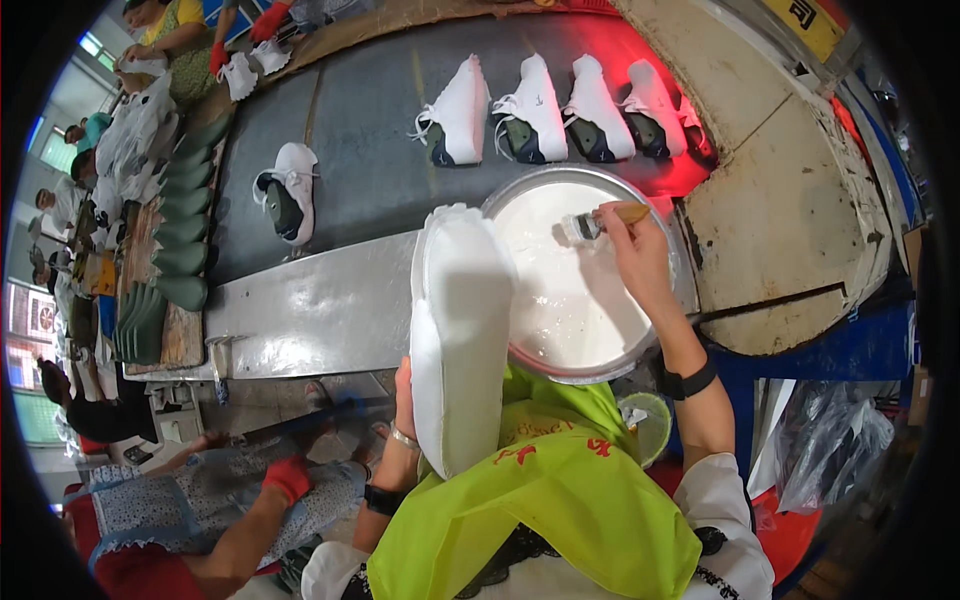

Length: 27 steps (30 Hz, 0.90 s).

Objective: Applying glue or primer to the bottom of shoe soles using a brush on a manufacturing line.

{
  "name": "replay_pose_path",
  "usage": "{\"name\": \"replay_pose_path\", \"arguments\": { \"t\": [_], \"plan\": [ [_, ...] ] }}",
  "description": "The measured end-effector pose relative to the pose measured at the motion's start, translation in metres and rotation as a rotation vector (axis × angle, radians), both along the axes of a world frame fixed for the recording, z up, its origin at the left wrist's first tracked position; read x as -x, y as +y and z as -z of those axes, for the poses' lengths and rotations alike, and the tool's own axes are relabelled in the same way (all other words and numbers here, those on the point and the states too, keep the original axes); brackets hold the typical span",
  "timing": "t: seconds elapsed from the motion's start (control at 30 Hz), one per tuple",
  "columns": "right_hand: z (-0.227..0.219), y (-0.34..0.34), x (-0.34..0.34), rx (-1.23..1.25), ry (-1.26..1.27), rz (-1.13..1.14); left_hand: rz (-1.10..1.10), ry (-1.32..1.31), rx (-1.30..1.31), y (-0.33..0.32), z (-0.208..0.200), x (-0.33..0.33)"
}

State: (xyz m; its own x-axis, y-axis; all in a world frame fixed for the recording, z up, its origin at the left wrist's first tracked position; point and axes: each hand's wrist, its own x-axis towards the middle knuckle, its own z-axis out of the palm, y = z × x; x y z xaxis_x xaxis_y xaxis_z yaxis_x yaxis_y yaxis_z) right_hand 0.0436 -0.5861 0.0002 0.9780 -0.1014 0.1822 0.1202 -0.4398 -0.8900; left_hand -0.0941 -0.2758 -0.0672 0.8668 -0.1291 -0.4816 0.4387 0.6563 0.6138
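Running across the upper part of the view, a grey conveyor belt (pixel 370 130) is carrying white shoes (pixel 530 110) in a row. Just below it, a round metal basin (pixel 600 365) of white liquid is sitting on a steel ledge (pixel 320 315). The right hand (pixel 635 255) is reaching forward over the basin, fingers closed around a wooden-handled brush (pixel 600 222), bristles touching the liquid. The left hand (pixel 403 385), wrist bent upward, is gripping a white shoe sole (pixel 458 330) from behind, holding it upright beside the basin.
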Motion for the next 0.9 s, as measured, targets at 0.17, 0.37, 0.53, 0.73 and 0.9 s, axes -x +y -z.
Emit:
{"name": "replay_pose_path", "arguments": {
  "t": [0.17,0.37,0.53,0.73,0.9],
  "plan": [
    [-0.058,0.04,0.031,-0.487,0.026,-0.19,0.095,-0.065,0.157,0.012,0.034,-0.007],
    [-0.064,0.072,0.013,-0.583,0.146,-0.352,0.174,0.052,0.045,-0.012,-0.007,-0.007],
    [-0.052,0.049,-0.026,-0.34,0.118,-0.219,0.285,-0.052,0.067,-0.006,0.01,-0.003],
    [-0.039,0.045,0.053,-0.277,0.219,-0.142,0.149,0.006,0.132,0.001,0.01,-0.002],
    [-0.061,0.056,0.031,-0.18,-0.035,-0.16,0.086,0.036,0.07,0.001,0.01,-0.017]
  ]
}}
